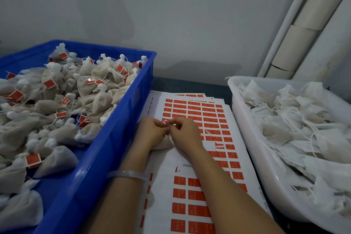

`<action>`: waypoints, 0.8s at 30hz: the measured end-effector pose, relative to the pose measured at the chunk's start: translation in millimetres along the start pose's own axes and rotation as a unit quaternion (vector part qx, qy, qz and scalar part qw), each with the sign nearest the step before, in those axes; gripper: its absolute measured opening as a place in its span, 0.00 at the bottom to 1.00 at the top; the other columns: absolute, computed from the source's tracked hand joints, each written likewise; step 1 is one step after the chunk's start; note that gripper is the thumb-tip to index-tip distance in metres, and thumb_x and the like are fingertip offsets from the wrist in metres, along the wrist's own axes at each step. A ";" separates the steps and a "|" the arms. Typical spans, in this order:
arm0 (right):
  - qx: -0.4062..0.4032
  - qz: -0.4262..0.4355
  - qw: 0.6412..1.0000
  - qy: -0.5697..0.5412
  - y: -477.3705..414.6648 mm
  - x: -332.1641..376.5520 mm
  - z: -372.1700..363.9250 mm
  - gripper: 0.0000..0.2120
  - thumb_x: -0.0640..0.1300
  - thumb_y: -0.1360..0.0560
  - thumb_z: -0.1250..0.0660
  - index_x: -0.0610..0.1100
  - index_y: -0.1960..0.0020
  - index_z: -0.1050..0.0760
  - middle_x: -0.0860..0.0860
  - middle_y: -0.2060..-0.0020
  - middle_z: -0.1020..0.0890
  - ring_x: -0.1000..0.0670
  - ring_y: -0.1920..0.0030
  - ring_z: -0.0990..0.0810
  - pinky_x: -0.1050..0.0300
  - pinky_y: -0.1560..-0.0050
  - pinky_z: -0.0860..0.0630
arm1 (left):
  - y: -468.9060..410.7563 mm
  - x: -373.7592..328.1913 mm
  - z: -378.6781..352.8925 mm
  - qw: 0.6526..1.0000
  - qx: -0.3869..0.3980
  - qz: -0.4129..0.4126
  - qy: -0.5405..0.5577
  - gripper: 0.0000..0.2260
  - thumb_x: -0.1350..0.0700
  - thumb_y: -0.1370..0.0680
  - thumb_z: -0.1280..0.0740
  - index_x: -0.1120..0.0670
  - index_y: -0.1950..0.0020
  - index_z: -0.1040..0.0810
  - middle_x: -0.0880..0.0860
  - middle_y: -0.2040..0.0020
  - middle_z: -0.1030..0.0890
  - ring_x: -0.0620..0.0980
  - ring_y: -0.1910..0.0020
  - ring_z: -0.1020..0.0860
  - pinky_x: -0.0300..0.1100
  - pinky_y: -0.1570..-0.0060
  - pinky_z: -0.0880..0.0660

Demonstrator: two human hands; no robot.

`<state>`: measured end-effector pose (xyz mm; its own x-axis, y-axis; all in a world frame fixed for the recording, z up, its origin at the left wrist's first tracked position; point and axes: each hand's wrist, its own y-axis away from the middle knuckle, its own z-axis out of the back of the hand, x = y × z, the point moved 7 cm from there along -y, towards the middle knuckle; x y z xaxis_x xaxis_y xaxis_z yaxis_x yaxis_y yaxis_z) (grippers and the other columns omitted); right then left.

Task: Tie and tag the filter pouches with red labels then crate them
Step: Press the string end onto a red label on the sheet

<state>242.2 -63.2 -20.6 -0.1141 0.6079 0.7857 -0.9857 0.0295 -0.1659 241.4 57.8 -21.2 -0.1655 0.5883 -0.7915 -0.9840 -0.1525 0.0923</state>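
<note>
Bare forearms stretched up from six o'clock, the left wearing a pale translucent bangle (pixel 127 174). At centre the left hand (pixel 152 131) and right hand (pixel 185 131) met, the curled fingertips of both pinching one small red label (pixel 166 124), seen edge-on with its long axis toward twelve. Beneath them a beige mesh filter pouch (pixel 163 143) lay on the white sheet of red stickers (pixel 163 161); mostly hidden, its long axis seemed to run eight to two. At nine o'clock a blue plastic crate (pixel 106 148) held tagged pouches (pixel 102 99); at three, a white plastic tub (pixel 252 138) held untied pouches (pixel 284 135).
</note>
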 end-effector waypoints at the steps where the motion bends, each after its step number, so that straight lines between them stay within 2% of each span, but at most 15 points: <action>1: 0.003 0.002 1.000 -0.003 -0.1 0.1 0.0 0.09 0.44 0.24 0.36 0.48 0.45 0.20 0.52 0.49 0.18 0.54 0.53 0.22 0.61 0.49 0.24 | -0.2 -0.5 -0.1 1.000 0.001 0.006 -0.001 0.10 0.55 0.25 0.31 0.55 0.44 0.19 0.52 0.51 0.19 0.41 0.64 0.28 0.32 0.65 0.32; 5: 0.011 0.011 1.000 0.009 -0.5 2.6 1.3 0.10 0.43 0.24 0.35 0.48 0.45 0.20 0.52 0.49 0.18 0.54 0.52 0.22 0.58 0.47 0.24 | -1.2 -0.8 -0.6 1.000 0.006 0.025 -0.014 0.07 0.54 0.24 0.33 0.55 0.48 0.20 0.49 0.58 0.23 0.43 0.63 0.27 0.37 0.58 0.31; 9: 0.016 0.019 0.999 0.024 1.2 4.1 1.9 0.10 0.43 0.24 0.35 0.47 0.44 0.20 0.51 0.49 0.18 0.53 0.52 0.22 0.58 0.46 0.24 | 1.6 1.0 2.3 0.998 0.004 0.049 0.027 0.05 0.53 0.22 0.36 0.53 0.55 0.24 0.49 0.63 0.25 0.44 0.64 0.27 0.35 0.68 0.34; 11: 0.012 0.019 1.000 0.018 2.5 4.5 2.5 0.10 0.43 0.24 0.35 0.47 0.44 0.20 0.51 0.49 0.18 0.53 0.53 0.21 0.59 0.46 0.24 | 2.5 3.8 5.4 0.995 -0.006 0.071 0.072 0.05 0.55 0.22 0.37 0.55 0.53 0.25 0.51 0.62 0.27 0.44 0.65 0.29 0.35 0.70 0.35; 16: 0.008 0.025 0.999 0.043 2.9 6.4 3.0 0.10 0.43 0.25 0.34 0.46 0.44 0.20 0.50 0.48 0.17 0.54 0.53 0.21 0.59 0.45 0.24 | 2.5 9.5 12.2 0.983 -0.030 0.102 0.147 0.06 0.57 0.22 0.39 0.57 0.48 0.27 0.53 0.56 0.28 0.45 0.61 0.30 0.36 0.66 0.33; 20: -0.012 0.033 0.996 0.080 1.9 9.3 2.9 0.11 0.49 0.26 0.33 0.47 0.46 0.19 0.52 0.50 0.17 0.56 0.56 0.23 0.61 0.46 0.25 | 3.9 12.1 12.9 0.979 -0.045 0.098 0.176 0.04 0.58 0.22 0.40 0.57 0.49 0.28 0.52 0.60 0.29 0.44 0.64 0.31 0.34 0.66 0.34; 24: -0.043 0.034 0.990 0.130 0.9 11.3 1.8 0.13 0.54 0.26 0.34 0.48 0.45 0.20 0.52 0.51 0.17 0.54 0.55 0.23 0.62 0.48 0.27 | 4.7 12.8 16.5 0.983 -0.065 0.094 0.146 0.03 0.58 0.22 0.39 0.57 0.52 0.30 0.51 0.63 0.31 0.44 0.65 0.32 0.34 0.65 0.35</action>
<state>239.8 -57.7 -10.9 -0.1321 0.7945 0.5927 -0.9616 0.0423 -0.2711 233.5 77.7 -20.9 -0.2992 0.2894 -0.9093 -0.9178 -0.3478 0.1913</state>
